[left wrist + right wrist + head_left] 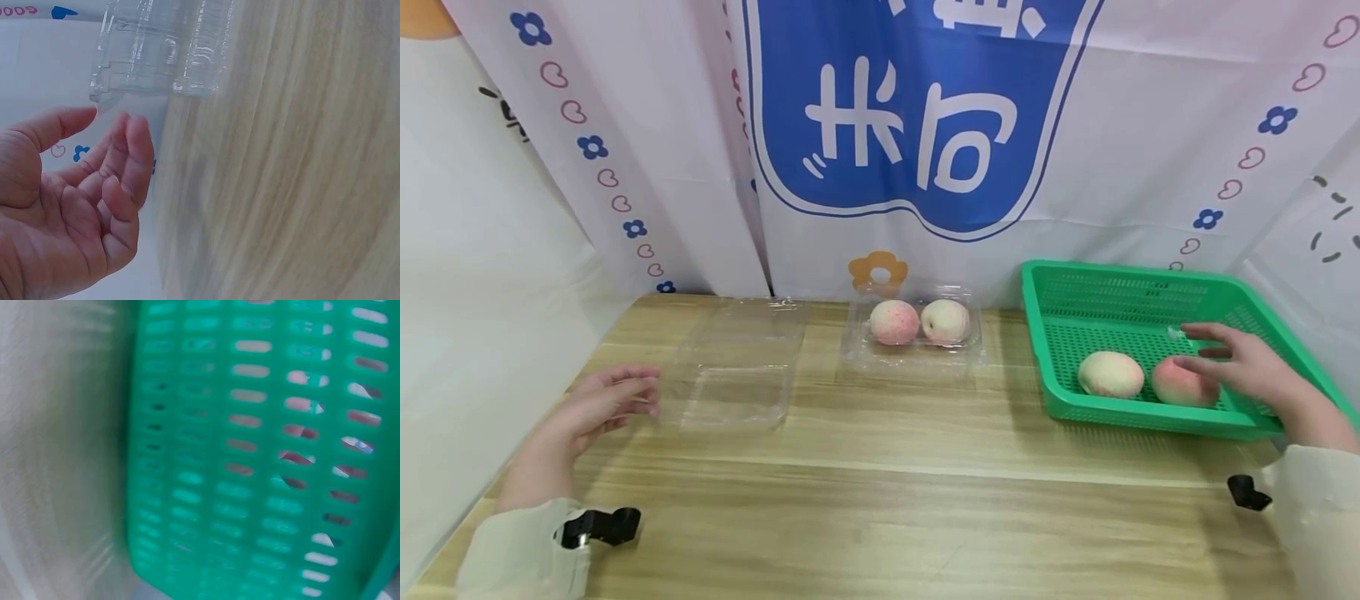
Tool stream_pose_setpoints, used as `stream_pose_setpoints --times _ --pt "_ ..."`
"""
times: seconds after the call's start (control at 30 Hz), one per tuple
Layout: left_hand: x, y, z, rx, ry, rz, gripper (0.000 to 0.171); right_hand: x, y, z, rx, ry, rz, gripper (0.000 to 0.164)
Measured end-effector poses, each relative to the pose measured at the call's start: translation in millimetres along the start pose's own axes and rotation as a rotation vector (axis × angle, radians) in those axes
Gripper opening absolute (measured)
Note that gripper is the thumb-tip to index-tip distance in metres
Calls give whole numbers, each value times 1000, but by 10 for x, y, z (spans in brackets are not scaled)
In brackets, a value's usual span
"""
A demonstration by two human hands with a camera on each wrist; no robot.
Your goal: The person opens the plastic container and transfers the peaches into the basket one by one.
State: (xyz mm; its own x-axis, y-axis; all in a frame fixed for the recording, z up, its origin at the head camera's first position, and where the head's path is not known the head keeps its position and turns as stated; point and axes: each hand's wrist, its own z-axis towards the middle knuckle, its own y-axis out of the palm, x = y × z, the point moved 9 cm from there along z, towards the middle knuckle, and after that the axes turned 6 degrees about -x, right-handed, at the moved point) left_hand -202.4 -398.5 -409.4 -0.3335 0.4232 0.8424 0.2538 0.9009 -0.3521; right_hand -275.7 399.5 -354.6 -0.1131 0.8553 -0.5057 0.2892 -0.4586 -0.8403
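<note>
At the left, an open clear plastic clamshell box [733, 375] lies on the table with nothing in it. My left hand [606, 402] hovers at its left side, fingers loosely bent and holding nothing. In the left wrist view, the thumb and fingertips come close to the edge of the clear box [159, 53]. A green plastic basket [1150, 421] at the right contains a pale peach [1111, 374] and a pinker peach [1183, 383]. Over the pinker one reaches my right hand [1255, 362], fingers spread, a fingertip overlapping its top. The basket wall [212, 456] hides most of this hand in the right wrist view.
A second clear box [857, 354] stands at the back middle with two peaches [895, 322] side by side in it. Behind the table hangs a printed white cloth [1075, 242]. Wood-grain tabletop [880, 500] spans the foreground.
</note>
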Motion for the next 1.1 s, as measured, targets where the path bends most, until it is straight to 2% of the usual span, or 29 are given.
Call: stream_pose_setpoints --times 0.1,0.23,0.3,0.37,0.5,0.57,0.8,1.1 --pt "33 -43 -13 31 -7 47 19 -89 -101 -20 73 -26 26 73" --pt "145 -92 -40 91 4 83 47 -235 -219 -22 156 -67 54 75" --pt "214 -95 -48 115 23 83 50 -300 -254 -25 184 -80 67 74" --pt "285 -84 -58 135 50 83 44 -359 -284 -33 212 -89 69 73" --pt "451 -39 -93 185 119 64 16 -494 -324 -69 264 -113 89 70" --pt "549 -3 -109 204 158 47 10 -569 -330 -88 281 -128 115 68" --pt "892 207 -125 212 262 10 13 -885 -289 -112 311 -150 173 65" --pt "1298 617 -51 161 370 -36 18 -1432 -168 -69 356 -264 296 64"
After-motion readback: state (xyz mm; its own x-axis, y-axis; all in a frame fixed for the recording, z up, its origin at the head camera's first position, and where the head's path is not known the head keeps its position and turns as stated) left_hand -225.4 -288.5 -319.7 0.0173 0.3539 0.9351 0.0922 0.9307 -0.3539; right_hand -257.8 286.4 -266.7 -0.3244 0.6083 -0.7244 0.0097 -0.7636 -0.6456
